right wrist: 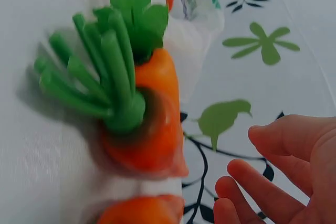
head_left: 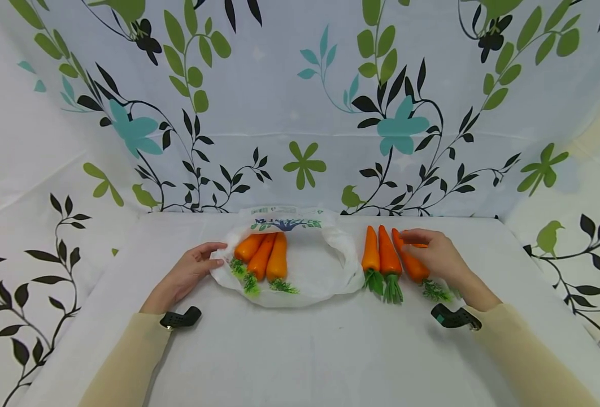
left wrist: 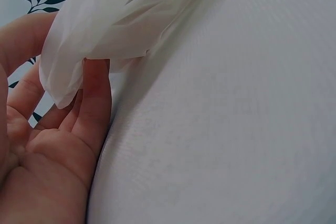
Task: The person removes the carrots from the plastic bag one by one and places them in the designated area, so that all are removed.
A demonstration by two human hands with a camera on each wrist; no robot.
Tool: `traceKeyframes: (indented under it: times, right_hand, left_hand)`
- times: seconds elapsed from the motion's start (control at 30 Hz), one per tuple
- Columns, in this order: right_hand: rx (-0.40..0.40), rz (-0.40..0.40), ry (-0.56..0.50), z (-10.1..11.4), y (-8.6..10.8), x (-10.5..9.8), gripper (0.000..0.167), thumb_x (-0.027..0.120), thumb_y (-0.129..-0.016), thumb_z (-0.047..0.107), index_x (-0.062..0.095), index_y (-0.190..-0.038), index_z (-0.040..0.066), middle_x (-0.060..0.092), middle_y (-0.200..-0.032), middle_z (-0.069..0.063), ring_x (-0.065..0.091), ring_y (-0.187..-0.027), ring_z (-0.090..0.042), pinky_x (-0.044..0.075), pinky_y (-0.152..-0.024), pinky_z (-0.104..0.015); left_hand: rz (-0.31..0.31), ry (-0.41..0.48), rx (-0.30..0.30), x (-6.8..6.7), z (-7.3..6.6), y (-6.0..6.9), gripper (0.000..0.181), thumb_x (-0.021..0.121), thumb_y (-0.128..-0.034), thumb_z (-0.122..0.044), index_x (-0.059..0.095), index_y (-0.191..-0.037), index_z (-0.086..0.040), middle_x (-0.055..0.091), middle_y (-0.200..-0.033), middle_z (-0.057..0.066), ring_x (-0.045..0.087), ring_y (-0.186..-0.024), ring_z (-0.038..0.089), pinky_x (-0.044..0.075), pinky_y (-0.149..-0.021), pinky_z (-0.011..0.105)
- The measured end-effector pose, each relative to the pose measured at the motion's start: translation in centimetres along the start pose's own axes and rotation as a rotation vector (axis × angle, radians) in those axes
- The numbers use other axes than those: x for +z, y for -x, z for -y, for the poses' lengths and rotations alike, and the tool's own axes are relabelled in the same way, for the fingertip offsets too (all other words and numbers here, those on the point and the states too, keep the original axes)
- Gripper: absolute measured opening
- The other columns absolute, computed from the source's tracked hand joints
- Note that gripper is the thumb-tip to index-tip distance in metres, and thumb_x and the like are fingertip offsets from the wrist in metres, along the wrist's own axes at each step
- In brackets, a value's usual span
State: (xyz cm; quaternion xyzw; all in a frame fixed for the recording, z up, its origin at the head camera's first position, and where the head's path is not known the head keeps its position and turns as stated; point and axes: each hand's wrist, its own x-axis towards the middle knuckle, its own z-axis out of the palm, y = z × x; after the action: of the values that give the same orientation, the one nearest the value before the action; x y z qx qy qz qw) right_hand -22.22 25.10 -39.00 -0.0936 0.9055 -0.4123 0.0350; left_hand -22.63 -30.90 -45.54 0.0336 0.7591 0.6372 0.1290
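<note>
A white plastic bag (head_left: 305, 298) lies with its mouth spread, holding orange carrots (head_left: 277, 257) with feathery green tops at its left side. My left hand (head_left: 187, 275) grips the bag's left edge; in the left wrist view, the thin bag (left wrist: 113, 24) lies between the thumb and fingers of that hand (left wrist: 55, 145). Right of the bag are two carrots (head_left: 388, 254) side by side and a slanted third one (head_left: 413, 264). Over this third carrot is my right hand (head_left: 439, 257), partly covering it. The right wrist view shows that hand (right wrist: 283, 177) with fingers apart and nothing between them.
A white cloth (head_left: 310, 356) covers the table. Behind it hangs a patterned sheet (head_left: 279, 113) with leaves, birds and flowers. Printed tree artwork (head_left: 286, 224) marks the bag's back edge.
</note>
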Motion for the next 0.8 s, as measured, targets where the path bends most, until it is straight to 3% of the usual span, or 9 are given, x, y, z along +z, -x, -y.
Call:
traceKeyframes:
  times: [0.2, 0.5, 0.8]
  right_hand:
    - [-0.055, 0.016, -0.034, 1.7, -0.7, 2.1, 0.038, 0.065, -0.096, 0.018, 0.063, -0.132, 0.003, 0.056, -0.139, -0.018, 0.052, -0.125, -0.041, 0.046, -0.101, -0.054]
    - [-0.141, 0.056, -0.078, 5.0, -1.9, 5.3, 0.032, 0.068, -0.095, 0.018, 0.069, -0.125, 0.008, 0.069, -0.12, -0.012, 0.064, -0.11, -0.03, 0.054, -0.092, -0.043]
    - [-0.183, 0.129, -0.181, 7.4, -3.3, 9.1, 0.028, 0.069, -0.094, 0.012, 0.07, -0.121, 0.007, 0.068, -0.121, -0.013, 0.065, -0.107, -0.025, 0.056, -0.09, -0.038]
  left_hand:
    - [-0.003, 0.006, 0.0, -0.1, 0.0, 0.1, 0.055, 0.07, -0.0941, -0.017, 0.048, -0.143, -0.003, 0.008, -0.166, 0.012, -0.001, -0.151, 0.034, 0.024, -0.114, 0.047]
    - [0.003, 0.021, -0.005, 0.1, -0.3, 0.2, 0.057, 0.07, -0.0942, -0.016, 0.047, -0.144, -0.002, 0.004, -0.166, 0.013, -0.002, -0.151, 0.034, 0.024, -0.115, 0.047]
    - [0.004, 0.009, 0.004, 0.0, -0.2, 0.2, 0.056, 0.068, -0.0954, -0.016, 0.046, -0.144, -0.002, 0.007, -0.166, 0.012, 0.0, -0.151, 0.033, 0.035, -0.11, 0.033]
